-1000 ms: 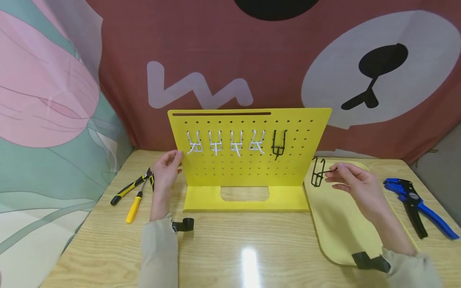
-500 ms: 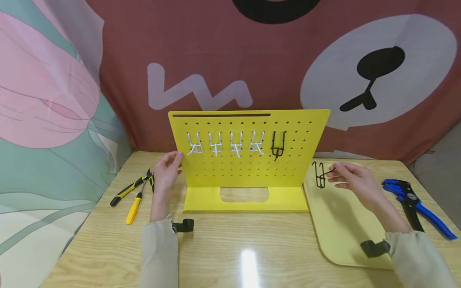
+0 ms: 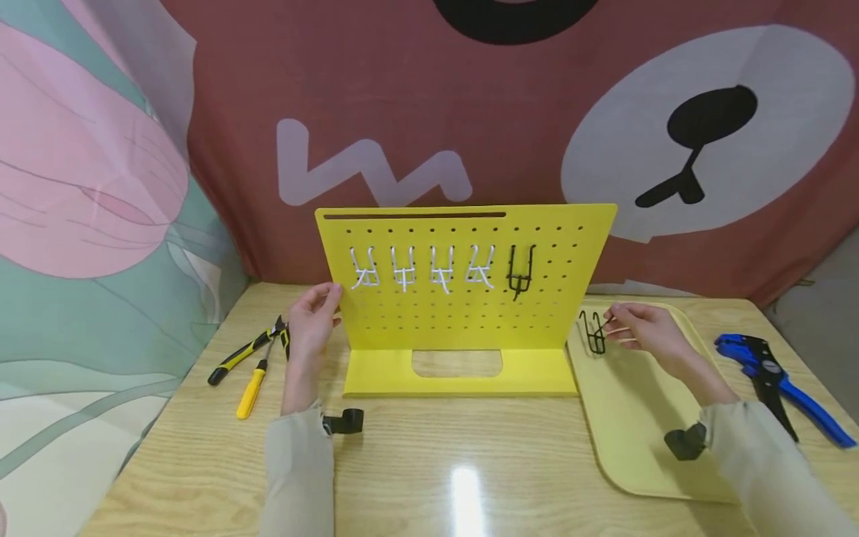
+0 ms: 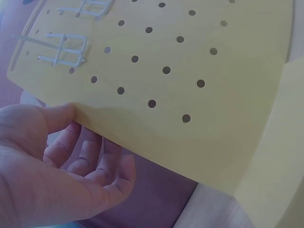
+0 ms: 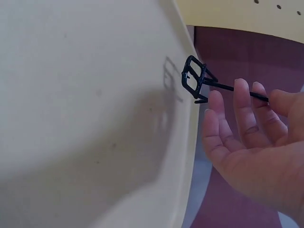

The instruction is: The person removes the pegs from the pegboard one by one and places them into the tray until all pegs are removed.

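Note:
My left hand (image 3: pixel 312 324) holds the left edge of an upright yellow pegboard (image 3: pixel 456 339); in the left wrist view its thumb lies on the front face, the other fingers behind the edge. A row of several white wire hooks (image 3: pixel 441 272) hangs on the board, with one black wire hook (image 3: pixel 520 282) at the row's right end. Between thumb and fingertips, my right hand (image 3: pixel 647 332) pinches the prong of another black wire hook (image 5: pixel 205 81). That hook's two-armed frame is close over the far left of the yellow tray (image 3: pixel 644 432), right of the board.
Pliers (image 3: pixel 244 356) with black-and-yellow handles and a yellow-handled screwdriver (image 3: pixel 251 391) lie left of the board. A blue-and-black wire stripper (image 3: pixel 772 380) is right of the tray. Behind the wooden table (image 3: pixel 403 462) hangs a printed cloth (image 3: pixel 389 89).
My right hand has shifted left, and the black hook in it sits slightly lower over the tray. The left hand keeps its place at the board's edge.

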### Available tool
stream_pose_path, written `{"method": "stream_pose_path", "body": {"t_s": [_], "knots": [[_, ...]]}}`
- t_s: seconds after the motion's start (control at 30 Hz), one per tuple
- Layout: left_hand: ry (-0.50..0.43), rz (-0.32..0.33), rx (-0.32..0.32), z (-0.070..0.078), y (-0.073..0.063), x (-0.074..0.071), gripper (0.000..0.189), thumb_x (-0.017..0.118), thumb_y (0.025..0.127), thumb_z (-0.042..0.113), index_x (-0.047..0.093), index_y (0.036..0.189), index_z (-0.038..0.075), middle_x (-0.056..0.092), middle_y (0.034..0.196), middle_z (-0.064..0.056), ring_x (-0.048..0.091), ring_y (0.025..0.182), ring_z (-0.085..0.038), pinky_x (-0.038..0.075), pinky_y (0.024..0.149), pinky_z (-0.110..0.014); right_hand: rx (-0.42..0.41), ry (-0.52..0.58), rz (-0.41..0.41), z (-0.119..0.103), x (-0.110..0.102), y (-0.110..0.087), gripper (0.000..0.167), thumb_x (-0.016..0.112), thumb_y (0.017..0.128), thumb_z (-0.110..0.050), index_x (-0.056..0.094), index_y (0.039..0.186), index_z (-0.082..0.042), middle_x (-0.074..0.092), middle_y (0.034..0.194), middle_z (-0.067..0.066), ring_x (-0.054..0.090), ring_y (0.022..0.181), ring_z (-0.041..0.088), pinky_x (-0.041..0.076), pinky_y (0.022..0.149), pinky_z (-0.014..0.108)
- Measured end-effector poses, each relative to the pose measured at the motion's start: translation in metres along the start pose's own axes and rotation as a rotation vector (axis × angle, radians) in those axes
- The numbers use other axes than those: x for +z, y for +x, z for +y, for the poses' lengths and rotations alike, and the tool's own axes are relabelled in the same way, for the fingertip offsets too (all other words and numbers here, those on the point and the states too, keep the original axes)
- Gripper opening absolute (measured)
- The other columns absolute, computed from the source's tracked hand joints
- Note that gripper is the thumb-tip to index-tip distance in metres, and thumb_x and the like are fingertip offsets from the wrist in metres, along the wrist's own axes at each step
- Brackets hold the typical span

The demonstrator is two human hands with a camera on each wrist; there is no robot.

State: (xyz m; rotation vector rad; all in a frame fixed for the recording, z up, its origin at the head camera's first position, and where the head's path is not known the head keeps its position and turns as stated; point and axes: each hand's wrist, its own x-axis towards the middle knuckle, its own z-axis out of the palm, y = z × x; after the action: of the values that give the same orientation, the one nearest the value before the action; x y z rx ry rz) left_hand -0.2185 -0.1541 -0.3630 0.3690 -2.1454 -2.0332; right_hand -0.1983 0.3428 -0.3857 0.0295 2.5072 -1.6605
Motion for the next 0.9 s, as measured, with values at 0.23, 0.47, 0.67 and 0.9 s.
{"method": "stream_pose_path", "body": {"t_s": [0.23,0.47,0.67,0.9], "knots": [[-0.003,-0.007,-0.004,0.0015,-0.0002,0.0019,0.033,0.058,0.097,0.031,0.060,0.120,0.006,0.060,0.111,-0.001,0.054,0.098,-0.012,0.047,0.083,-0.032,0.017,0.006,-0.003,0.0055,0.0011,0.0017,0.025,0.046,0.101,-0.039,0.062,0.095,-0.020,0.066,0.085,-0.005,0.067,0.081,0.011,0.055,0.070,0.030],[0.002,-0.006,-0.009,0.0018,-0.0009,0.0019,0.035,0.057,0.097,0.031,0.059,0.121,0.006,0.060,0.110,-0.001,0.054,0.097,-0.012,0.047,0.086,-0.034,0.022,-0.005,0.005,0.0057,0.0029,0.0023,0.036,0.048,0.100,-0.040,0.062,0.105,-0.007,0.068,0.086,-0.007,0.068,0.081,0.011,0.055,0.070,0.028],[-0.001,-0.008,-0.010,0.0006,-0.0011,0.0014,0.037,0.057,0.097,0.031,0.058,0.122,0.004,0.059,0.113,-0.004,0.053,0.098,-0.013,0.047,0.087,-0.035,0.037,-0.019,0.007,0.0030,0.0054,0.0045,0.058,0.050,0.100,-0.039,0.049,0.127,0.012,0.070,0.087,-0.010,0.068,0.082,0.010,0.055,0.071,0.027],[0.010,-0.005,-0.011,0.0013,-0.0012,0.0012,0.038,0.057,0.097,0.033,0.058,0.123,0.004,0.059,0.113,-0.004,0.053,0.098,-0.013,0.047,0.086,-0.034,0.063,-0.031,-0.007,0.0055,0.0080,0.0070,0.069,0.048,0.099,-0.044,0.038,0.138,0.012,0.071,0.097,-0.003,0.068,0.086,0.009,0.055,0.076,0.028]]}}
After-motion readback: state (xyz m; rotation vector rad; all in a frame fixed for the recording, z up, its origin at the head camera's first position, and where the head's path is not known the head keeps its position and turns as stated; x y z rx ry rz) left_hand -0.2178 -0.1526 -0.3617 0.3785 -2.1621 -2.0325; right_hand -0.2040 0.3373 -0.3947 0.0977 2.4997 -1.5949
